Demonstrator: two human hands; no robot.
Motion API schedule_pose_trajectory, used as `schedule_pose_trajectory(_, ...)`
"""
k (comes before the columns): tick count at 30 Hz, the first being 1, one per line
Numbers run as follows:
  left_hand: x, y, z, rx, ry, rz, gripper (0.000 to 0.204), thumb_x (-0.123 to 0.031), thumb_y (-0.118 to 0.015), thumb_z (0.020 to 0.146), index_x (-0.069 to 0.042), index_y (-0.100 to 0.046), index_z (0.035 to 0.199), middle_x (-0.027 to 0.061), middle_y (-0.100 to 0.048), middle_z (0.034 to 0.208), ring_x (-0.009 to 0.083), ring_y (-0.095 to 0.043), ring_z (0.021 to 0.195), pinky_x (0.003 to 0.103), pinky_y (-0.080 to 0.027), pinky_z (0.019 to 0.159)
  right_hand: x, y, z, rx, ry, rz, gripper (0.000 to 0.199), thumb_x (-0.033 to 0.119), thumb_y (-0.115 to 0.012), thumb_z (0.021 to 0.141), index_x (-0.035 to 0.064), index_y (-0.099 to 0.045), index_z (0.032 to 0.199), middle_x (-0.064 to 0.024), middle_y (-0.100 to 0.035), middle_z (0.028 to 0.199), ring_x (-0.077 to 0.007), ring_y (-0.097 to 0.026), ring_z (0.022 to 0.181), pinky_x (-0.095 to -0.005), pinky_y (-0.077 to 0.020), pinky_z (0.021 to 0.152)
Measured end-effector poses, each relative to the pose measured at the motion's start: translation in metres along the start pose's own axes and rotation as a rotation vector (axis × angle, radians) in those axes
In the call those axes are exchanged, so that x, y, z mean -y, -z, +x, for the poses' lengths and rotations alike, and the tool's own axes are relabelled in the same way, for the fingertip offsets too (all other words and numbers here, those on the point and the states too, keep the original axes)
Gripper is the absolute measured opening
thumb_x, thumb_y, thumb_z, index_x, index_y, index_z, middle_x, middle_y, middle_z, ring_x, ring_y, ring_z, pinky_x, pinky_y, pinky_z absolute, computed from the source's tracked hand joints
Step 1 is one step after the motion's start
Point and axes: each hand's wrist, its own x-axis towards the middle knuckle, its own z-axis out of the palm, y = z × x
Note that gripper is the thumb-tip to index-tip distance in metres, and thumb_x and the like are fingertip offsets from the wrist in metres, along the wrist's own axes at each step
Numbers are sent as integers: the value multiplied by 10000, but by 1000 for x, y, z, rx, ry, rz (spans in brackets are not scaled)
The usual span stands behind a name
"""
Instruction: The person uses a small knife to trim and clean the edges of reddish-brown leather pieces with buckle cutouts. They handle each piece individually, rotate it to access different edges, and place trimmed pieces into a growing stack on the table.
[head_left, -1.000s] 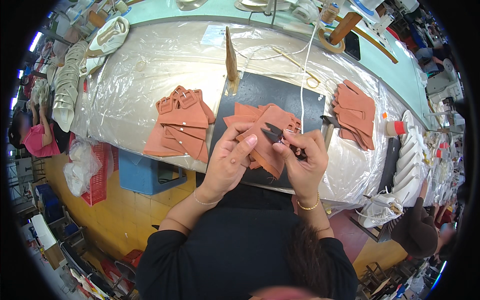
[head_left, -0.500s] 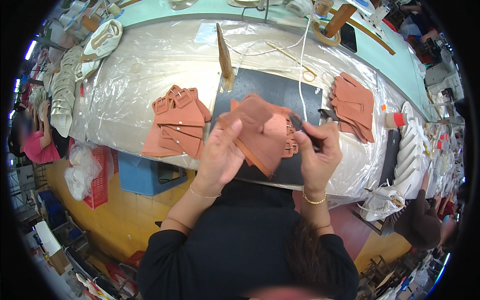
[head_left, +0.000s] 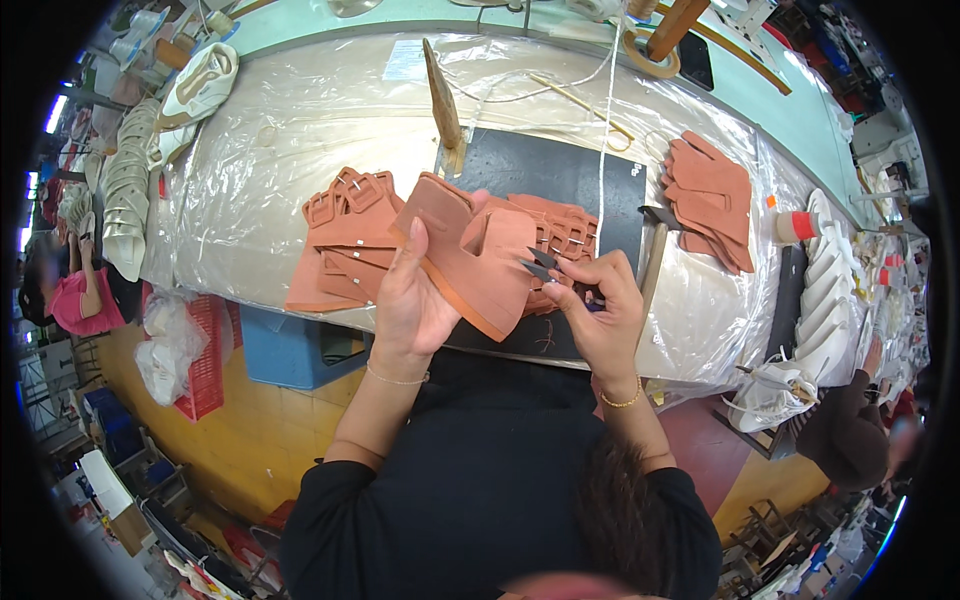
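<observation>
My left hand (head_left: 410,305) grips a reddish-brown leather piece (head_left: 490,285) with a cut-out, thumb on top and fingers underneath. In my right hand (head_left: 608,312) is a pair of small dark thread snips (head_left: 540,268), blades pointing left at the leather's right edge. Whether the tips touch it I cannot tell. Behind the held piece, buckled leather straps (head_left: 568,228) lie on a black board (head_left: 530,155). To the left rests a stack of leather pieces with covered buckles (head_left: 355,225); to the right, another stack (head_left: 708,205) of similar leather.
A wooden stick (head_left: 442,95) stands upright at the board's far left corner. A white cord (head_left: 606,130) hangs down beside it on the right. White shoe parts (head_left: 825,290) line the right edge, near a red-and-white spool (head_left: 798,226). A blue crate (head_left: 290,345) sits below the table.
The leather piece has been turned and shifted left and is held flatter. My right hand has moved slightly left and down, with the snips' blades now plainly visible.
</observation>
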Motion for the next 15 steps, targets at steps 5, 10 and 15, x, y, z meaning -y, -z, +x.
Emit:
schedule_pose_trajectory(5,0,-9,-4,80,22,64,588,-302,-523,975,-52,-272,1445,274,-249,1502,351,-325,1371,526,-360,1094,10,0,3,16,48,-33,229,48,-796,736,7,-693,936,-37,-574,823,-97,-512,705,-222,-387,598)
schedule_pose_trajectory(10,0,-15,-7,96,5,190,619,-169,-562,935,-25,-244,1447,311,-307,1454,366,-383,1334,509,-416,1061,16,2,7,3,113,-65,227,35,-810,701,6,-708,902,-63,-623,806,-150,-602,697,-263,-475,594)
schedule_pose_trajectory(15,0,-20,-9,71,38,161,602,-128,-551,926,8,-252,1431,315,-345,1424,366,-391,1328,504,-428,1054,18,6,10,42,155,-89,212,28,-804,700,7,-705,886,-78,-626,794,-180,-641,703,-278,-503,612)
